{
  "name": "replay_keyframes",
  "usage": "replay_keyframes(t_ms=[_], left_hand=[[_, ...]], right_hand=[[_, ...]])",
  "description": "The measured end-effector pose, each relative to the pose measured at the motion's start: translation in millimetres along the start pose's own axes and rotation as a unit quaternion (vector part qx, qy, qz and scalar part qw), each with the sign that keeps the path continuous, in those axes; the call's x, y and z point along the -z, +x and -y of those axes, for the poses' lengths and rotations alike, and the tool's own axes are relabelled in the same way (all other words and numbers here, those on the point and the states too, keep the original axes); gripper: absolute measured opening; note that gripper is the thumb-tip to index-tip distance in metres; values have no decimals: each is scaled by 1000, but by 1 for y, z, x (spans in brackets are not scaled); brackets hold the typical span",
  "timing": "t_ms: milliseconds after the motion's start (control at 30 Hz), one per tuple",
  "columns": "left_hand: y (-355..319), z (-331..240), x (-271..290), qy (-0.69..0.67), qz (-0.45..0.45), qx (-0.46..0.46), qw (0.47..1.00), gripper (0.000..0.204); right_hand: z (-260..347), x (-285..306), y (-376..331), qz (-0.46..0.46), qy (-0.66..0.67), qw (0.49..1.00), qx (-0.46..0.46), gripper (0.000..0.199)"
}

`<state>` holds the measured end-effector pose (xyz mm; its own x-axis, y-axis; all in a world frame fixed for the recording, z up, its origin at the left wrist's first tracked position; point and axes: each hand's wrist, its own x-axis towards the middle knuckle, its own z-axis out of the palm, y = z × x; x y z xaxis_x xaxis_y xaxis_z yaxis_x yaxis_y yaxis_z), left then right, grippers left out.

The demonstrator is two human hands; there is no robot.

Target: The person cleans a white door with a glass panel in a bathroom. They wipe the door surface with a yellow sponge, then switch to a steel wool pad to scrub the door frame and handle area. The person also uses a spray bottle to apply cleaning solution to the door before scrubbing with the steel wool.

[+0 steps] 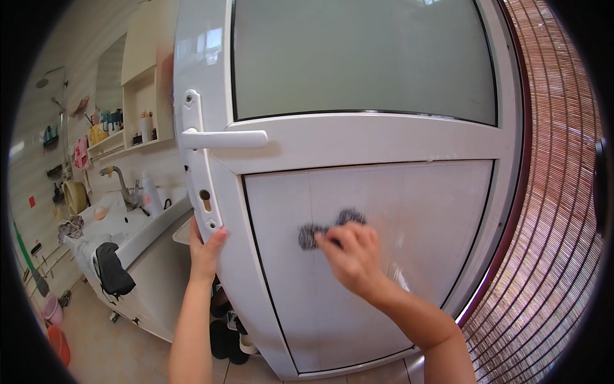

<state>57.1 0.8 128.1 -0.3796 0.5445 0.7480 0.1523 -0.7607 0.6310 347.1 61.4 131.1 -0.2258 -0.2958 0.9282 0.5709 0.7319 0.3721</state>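
My right fingers (334, 238) pinch a fuzzy grey pad (309, 238)

The pad is on the lower panel (358, 320) of the white door (358, 142). My left fingers (196, 240) hold the door's edge, by the bottom of the lock plate (201, 170) (the white handle (233, 139) is higher up).

one head-worn fisheye, the left of a side-by-side pair; looks forward and tilted down at a white door (377, 139), near, its top running out of view; left hand (204, 254) and right hand (354, 257) sit in the lower half, close in, forearms (190, 326) rising from the lower edge. wide field, straight lines bowing toward a round dark rim; left side reaches past the door to a washbasin (152, 235), farther back; right side takes in a slatted blind (547, 224); floor (121, 349) below.
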Motion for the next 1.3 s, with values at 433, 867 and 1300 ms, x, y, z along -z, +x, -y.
replay_keyframes(t_ms=[433,867,1300], left_hand=[[-7,-22,-4,4,13,8,1000,71],[-5,-17,-3,-7,17,-14,1000,65],[-6,-20,0,-12,13,-6,1000,63]], right_hand=[[27,-35,87,-57,6,998,0,23],[28,-38,91,-75,46,995,-56,19],[25,-32,87,-58,6,998,-35,13]])
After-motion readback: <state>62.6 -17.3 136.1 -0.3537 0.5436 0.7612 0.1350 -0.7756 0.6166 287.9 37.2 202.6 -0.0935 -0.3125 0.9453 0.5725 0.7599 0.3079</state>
